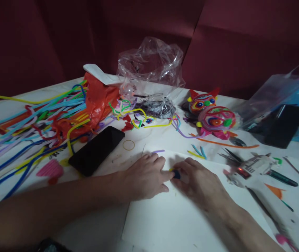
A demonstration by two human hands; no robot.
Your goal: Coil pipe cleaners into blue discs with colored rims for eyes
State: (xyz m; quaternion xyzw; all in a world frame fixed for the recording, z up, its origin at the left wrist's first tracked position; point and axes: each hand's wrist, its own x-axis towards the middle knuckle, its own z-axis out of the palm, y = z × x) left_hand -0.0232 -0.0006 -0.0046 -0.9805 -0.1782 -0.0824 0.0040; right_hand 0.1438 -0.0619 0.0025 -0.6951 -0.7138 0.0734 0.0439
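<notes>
Over a white sheet of paper (154,224), my two hands meet at a small dark blue piece (176,174) with a bit of yellow beside it. The piece looks fuzzy, but its exact kind is hard to make out. My right hand (202,183) pinches it from the right, and its fingers partly hide it. From the other side, my left hand (146,176) touches it with a stretched index fingertip; the thumb is apart below. A short purple pipe cleaner (158,151) lies just beyond the left knuckles. Short blue pipe cleaner cuttings (203,152) rest past the right hand.
At left, a black phone (97,150) lies by a red bag (99,99) and many loose pipe cleaners (34,122). Decorated round figures (216,120) sit behind at right. Pliers (282,177), a glue gun (257,164) and a dark pointed tool (262,204) lie at right.
</notes>
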